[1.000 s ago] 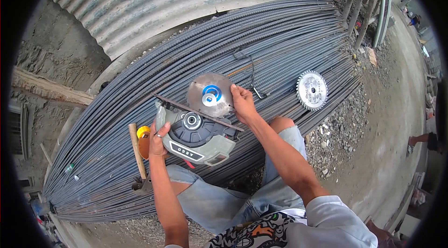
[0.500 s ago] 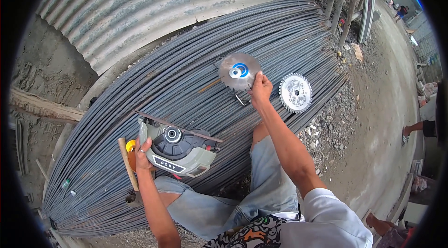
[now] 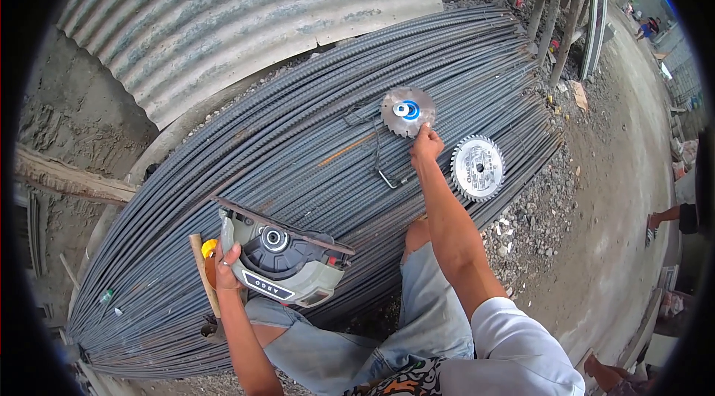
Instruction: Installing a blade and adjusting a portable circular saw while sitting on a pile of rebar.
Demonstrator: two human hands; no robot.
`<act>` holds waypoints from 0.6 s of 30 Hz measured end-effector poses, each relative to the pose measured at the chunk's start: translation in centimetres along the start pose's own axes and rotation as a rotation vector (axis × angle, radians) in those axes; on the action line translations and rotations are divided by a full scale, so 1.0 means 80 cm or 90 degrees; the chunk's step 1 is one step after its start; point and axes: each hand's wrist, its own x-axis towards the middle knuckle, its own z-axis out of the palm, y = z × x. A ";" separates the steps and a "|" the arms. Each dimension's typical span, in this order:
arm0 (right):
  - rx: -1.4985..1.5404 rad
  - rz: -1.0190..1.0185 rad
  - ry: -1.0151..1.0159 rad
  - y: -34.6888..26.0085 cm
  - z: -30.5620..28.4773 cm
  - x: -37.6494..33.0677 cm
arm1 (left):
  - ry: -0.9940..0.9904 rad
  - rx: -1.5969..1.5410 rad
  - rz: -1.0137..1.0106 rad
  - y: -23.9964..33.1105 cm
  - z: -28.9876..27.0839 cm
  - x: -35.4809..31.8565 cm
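In my left hand is a green-grey and black circular saw, tilted over my lap with its bare arbor facing up and its base plate edge pointing away. My fingers wrap its near-left side. My right hand, arm stretched out, pinches the near rim of a toothed circular saw blade with a blue ring and a small metal washer at its centre. Just right of that hand, a second, silver saw blade lies flat on the bars. A bent, dark metal rod lies left of my right hand.
I sit on a long bundle of ribbed steel bars. A wooden-handled tool and something yellow-orange lie beside my left hand. Corrugated metal sheet stands beyond. Gravel borders the bars at right; other people's legs show farther right.
My right hand has carried the blade right and farther away, uncovering more of the bent rod. The view has shifted slightly. My left hand keeps the saw in nearly the same place.
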 end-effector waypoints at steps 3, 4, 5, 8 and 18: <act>-0.220 0.008 0.019 -0.004 -0.002 -0.001 | 0.014 0.001 0.003 -0.003 -0.008 -0.001; -0.293 0.013 -0.019 -0.008 0.000 -0.014 | 0.027 0.014 0.014 -0.005 -0.023 -0.004; -0.366 0.011 -0.053 -0.017 -0.002 -0.024 | 0.035 0.023 0.024 -0.007 -0.030 -0.004; -0.557 -0.093 -0.102 -0.030 -0.031 -0.029 | 0.051 0.010 0.014 -0.006 -0.012 -0.002; -0.765 -0.383 -0.190 -0.059 0.053 -0.017 | 0.070 0.082 0.029 -0.004 -0.013 -0.005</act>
